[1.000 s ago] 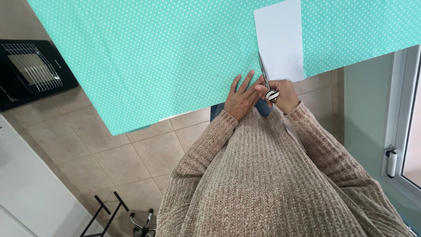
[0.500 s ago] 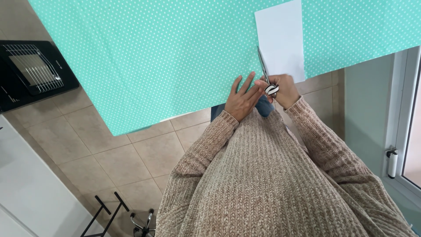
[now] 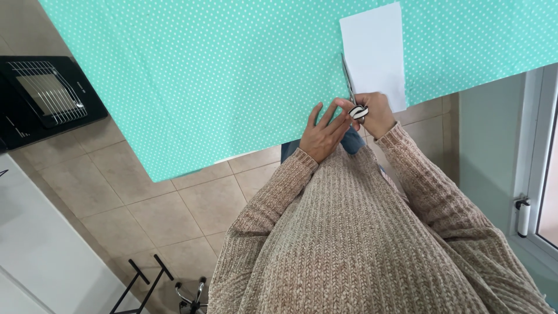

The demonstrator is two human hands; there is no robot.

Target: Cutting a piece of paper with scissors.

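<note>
While right hand (image 3: 375,113) grips scissors (image 3: 351,87), blades seemingly against white paper (image 3: 373,52).

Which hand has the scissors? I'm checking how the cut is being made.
The right hand grips the scissors by their black-and-white handles, beside the white paper; the left hand lies flat, fingers spread, on the dotted turquoise cloth.

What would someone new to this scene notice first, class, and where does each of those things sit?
First, the mint-green dotted fabric, spread across the top of the view and overhanging the tiled floor. Next, the white paper lying on it at upper right, with the scissors running along its left edge. The right hand grips the scissors' striped handles while the left hand lies flat on the fabric beside them.
</note>
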